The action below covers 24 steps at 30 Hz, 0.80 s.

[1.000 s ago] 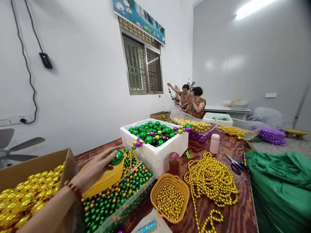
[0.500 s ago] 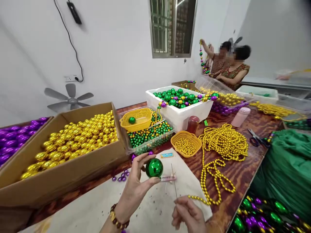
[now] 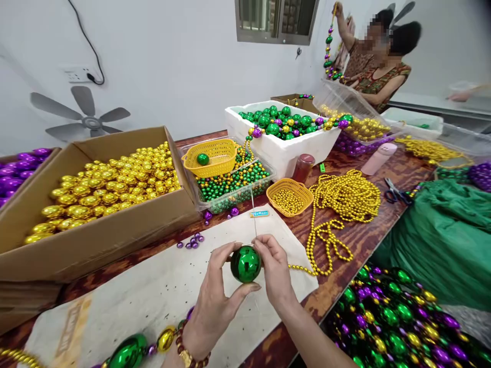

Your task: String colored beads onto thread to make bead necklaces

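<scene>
My left hand point(image 3: 217, 291) is closed round a large shiny green ball bead point(image 3: 246, 263), with the thumb below and fingers on its far side. My right hand point(image 3: 275, 268) is up against the bead's right side. Its finger and thumb pinch a thin needle-like rod point(image 3: 254, 214) that points upward. A strand with a big green bead point(image 3: 128, 351) and a gold bead point(image 3: 166, 339) lies by my left wrist. Under both hands spreads a pale cloth point(image 3: 153, 286), with a few small purple beads point(image 3: 195, 240) on it.
A cardboard box point(image 3: 115, 225) of gold beads stands left. Behind are a yellow basket point(image 3: 230, 152), a white foam box point(image 3: 284, 153) and a small orange basket point(image 3: 286, 210). Gold bead strings point(image 3: 345, 197) and scissors point(image 3: 395, 191) lie right. Two people point(image 3: 383, 76) work at the far right.
My right hand has risen from lower right to the green bead, bringing the rod with it. The bead stays in my left hand. The view has tilted down.
</scene>
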Available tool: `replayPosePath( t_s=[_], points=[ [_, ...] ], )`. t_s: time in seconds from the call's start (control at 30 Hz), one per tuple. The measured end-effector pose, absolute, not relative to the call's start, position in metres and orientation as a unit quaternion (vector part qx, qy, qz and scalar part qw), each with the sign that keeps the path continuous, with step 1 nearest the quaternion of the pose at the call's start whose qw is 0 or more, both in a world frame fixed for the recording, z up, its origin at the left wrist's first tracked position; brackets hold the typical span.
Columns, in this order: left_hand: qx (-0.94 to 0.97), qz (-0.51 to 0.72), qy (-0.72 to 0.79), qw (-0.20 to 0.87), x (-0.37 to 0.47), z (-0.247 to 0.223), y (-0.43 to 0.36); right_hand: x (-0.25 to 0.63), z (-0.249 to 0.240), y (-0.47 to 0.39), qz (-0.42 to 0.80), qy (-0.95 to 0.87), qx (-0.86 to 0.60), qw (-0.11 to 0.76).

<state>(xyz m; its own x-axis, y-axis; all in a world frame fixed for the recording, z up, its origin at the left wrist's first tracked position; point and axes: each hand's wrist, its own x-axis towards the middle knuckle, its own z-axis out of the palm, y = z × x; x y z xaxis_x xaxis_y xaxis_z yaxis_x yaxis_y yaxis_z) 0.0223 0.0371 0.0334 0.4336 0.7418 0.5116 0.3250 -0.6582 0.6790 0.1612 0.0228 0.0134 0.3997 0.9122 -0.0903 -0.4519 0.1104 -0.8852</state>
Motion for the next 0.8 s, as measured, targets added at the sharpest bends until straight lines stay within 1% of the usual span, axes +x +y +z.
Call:
replayPosePath(
  t_s=[0.1, 0.17, 0.33, 0.53, 0.8],
  points=[
    [0.810, 0.420, 0.337, 0.230, 0.027, 0.028, 0.032, 0.155, 0.011, 0.028, 0.481, -0.248, -0.457, 0.706],
    [0.801, 0.416, 0.357, 0.240, 0.029, 0.026, 0.028, 0.151, 0.007, 0.029, 0.484, -0.238, -0.453, 0.710],
    [0.754, 0.409, 0.388, 0.339, 0.029, 0.020, 0.020, 0.145, -0.004, 0.030, 0.503, -0.227, -0.439, 0.709],
    [0.661, 0.469, 0.402, 0.426, 0.030, 0.014, 0.021, 0.142, -0.011, 0.032, 0.503, -0.230, -0.441, 0.707],
    [0.687, 0.478, 0.385, 0.389, 0.022, 0.016, 0.032, 0.153, -0.017, 0.030, 0.496, -0.267, -0.460, 0.686]
  ],
)
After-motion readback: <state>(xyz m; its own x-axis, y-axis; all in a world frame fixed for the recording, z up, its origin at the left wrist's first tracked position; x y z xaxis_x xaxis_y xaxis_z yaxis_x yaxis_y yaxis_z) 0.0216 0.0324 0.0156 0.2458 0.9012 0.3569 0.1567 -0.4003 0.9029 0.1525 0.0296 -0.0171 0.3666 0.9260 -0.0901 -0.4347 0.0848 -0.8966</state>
